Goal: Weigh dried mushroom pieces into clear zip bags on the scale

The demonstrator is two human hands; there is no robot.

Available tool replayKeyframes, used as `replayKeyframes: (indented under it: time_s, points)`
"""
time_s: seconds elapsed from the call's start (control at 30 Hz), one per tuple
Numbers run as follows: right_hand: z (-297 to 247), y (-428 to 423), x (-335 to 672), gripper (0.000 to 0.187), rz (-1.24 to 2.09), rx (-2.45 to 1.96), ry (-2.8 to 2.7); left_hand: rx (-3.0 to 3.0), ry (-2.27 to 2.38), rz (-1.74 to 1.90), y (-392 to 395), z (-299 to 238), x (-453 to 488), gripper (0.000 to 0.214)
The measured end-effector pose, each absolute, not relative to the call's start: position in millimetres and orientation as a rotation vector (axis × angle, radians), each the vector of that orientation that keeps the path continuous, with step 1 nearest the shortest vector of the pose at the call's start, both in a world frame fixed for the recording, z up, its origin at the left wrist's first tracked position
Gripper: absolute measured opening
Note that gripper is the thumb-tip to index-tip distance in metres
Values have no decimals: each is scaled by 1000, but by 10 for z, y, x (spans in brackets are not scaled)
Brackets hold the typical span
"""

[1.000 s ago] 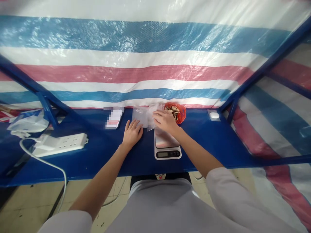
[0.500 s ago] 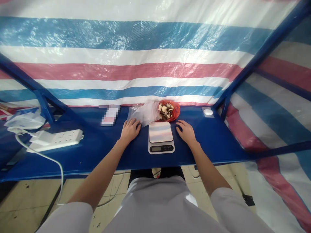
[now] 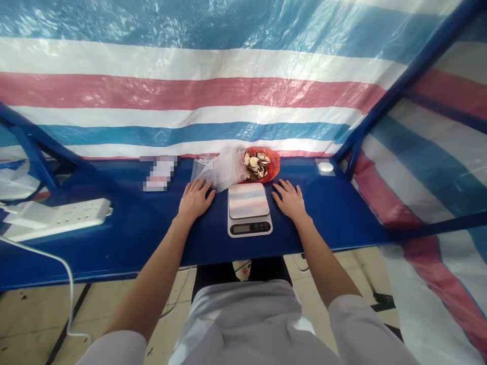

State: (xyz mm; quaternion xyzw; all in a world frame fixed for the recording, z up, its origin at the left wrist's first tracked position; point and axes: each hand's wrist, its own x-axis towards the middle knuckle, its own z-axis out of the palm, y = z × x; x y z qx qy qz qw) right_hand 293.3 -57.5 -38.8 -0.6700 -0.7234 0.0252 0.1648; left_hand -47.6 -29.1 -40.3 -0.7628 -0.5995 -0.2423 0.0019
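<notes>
My left hand (image 3: 195,199) lies flat on the blue table (image 3: 152,233), fingers spread, its fingertips by the near edge of some clear plastic bags (image 3: 224,170). To the right of the scale, my right hand (image 3: 289,198) also rests palm down with fingers apart and holds nothing. Between the hands sits a white kitchen scale (image 3: 249,228) with a shiny plate on top and a dark display strip facing me. Behind the scale, a red plastic bag (image 3: 273,171) stands open around dried mushroom slices (image 3: 257,165). The clear bags touch its left side.
A white power strip (image 3: 76,215) with a plug and cable lies at the left. A blurred-out item (image 3: 162,173) is at the back left. A small clear packet with a white disc (image 3: 325,167) lies back right. Striped sheeting (image 3: 209,94) and blue frame bars (image 3: 380,119) enclose the table.
The camera view has tilted down and shifted slightly. Both hands stay on the table beside the scale, with the fingers a little more spread. The objects keep their places.
</notes>
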Motion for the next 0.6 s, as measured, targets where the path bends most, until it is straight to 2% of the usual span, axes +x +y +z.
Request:
replayKeyframes:
  time_s: [0.47, 0.6]
  points:
    - [-376, -577, 2946, 45, 106, -1939, -2059, -2408, -1893, -716, -308, -370, -458, 45]
    - [-361, -583, 2942, 44, 105, -1931, -2062, -2398, -1929, -597, -334, -312, -432, 48]
